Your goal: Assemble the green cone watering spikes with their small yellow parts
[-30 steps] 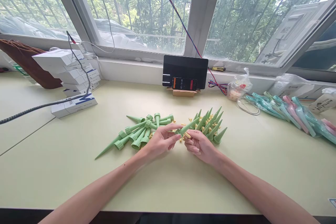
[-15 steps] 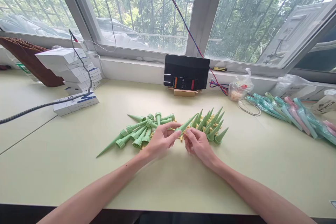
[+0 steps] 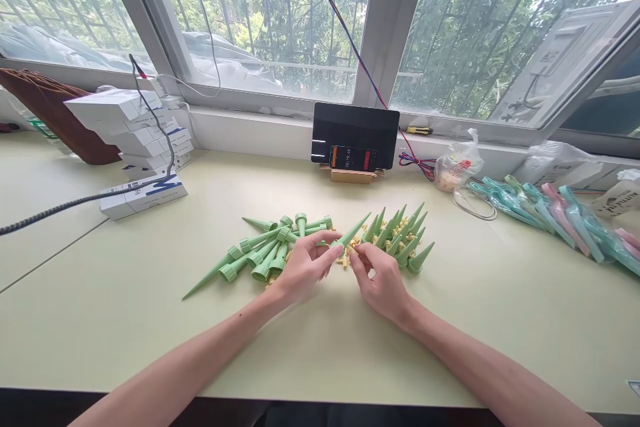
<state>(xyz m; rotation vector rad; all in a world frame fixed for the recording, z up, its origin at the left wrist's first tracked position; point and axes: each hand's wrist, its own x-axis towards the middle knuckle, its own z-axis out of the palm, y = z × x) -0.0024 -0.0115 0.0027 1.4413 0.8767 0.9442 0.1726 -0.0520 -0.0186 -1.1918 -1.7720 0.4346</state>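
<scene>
My left hand (image 3: 307, 263) is closed around a green plastic watering spike (image 3: 354, 229), its point tilted up to the right. Just right of it, my right hand (image 3: 383, 283) pinches a small yellow plastic piece (image 3: 352, 249) between thumb and forefinger, close to the spike's wide end. Partly behind my left hand lies a loose heap of green spikes (image 3: 260, 256) with ribbed collars. Beyond my right hand, several spikes (image 3: 401, 240) stand points up, with yellow pieces among them. More small yellow pieces (image 3: 345, 262) lie between the two groups, partly hidden by my fingers.
A phone (image 3: 353, 159) leans on a dark tablet (image 3: 363, 127) by the window. White boxes (image 3: 143, 199) and a black cable are at left. Bagged teal and pink items (image 3: 555, 213) and a knotted plastic bag (image 3: 457, 160) lie at right. The table's front edge is near me.
My right hand has drawn slightly down and away from the spike, its fingers spreading a little. The held spike has shifted slightly left and down with my left hand.
</scene>
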